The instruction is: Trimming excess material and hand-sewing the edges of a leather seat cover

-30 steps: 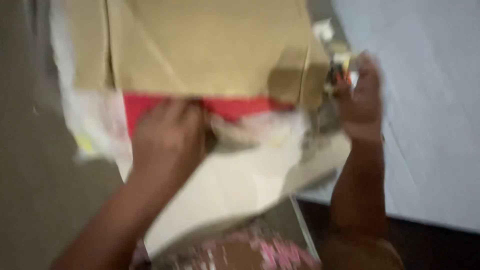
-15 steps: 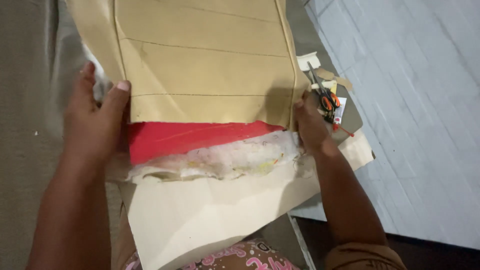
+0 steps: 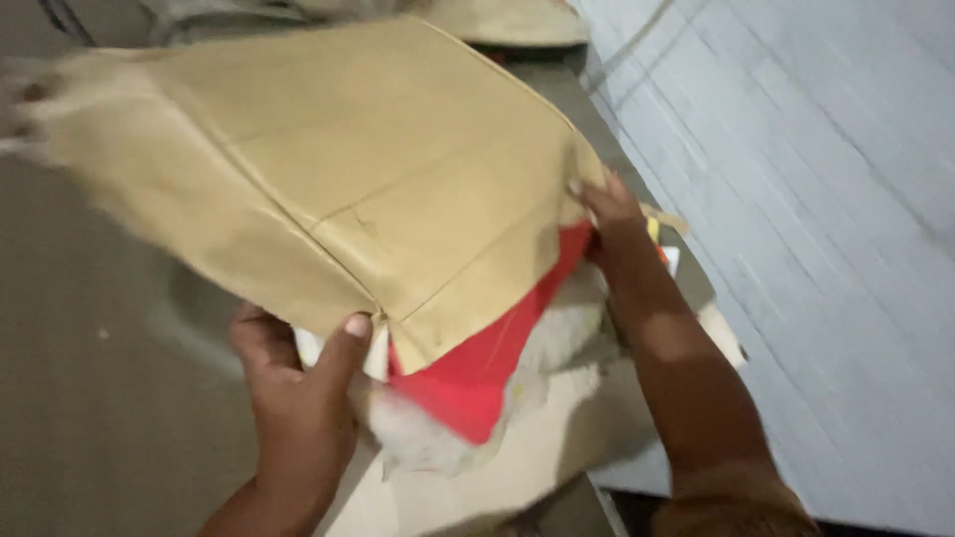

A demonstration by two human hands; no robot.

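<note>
1. Across the top and middle of my view, the big tan sheet point(image 3: 328, 189) now spreads wide and tilted, its far left end blurred with motion; half a second ago it hung squarer, with its creases running level.
2. On the right, the pale grey-blue planked wall point(image 3: 816, 229) fills the side, much as before, though I now see it from a steeper angle.
3. Under the work, the grey floor point(image 3: 90, 398) shows at the left and a pale board point(image 3: 557, 447) lies below the layers.
4. Beneath the sheet's lower corner, the red layer point(image 3: 477, 378) pokes out as a pointed wedge; earlier it showed as a flat band along the sheet's lower edge.
5. Around that red wedge, the white fluffy padding point(image 3: 567, 333) sticks out, touching it on both sides.
6. At the lower left, my left hand point(image 3: 298, 388) has moved from the sheet's left edge to its lower edge; its grip is pinched on the tan sheet, thumb on top.
7. At the right edge of the sheet, my right hand point(image 3: 612, 214) grips the tan sheet with its fingers on that edge, higher up than before.
</note>
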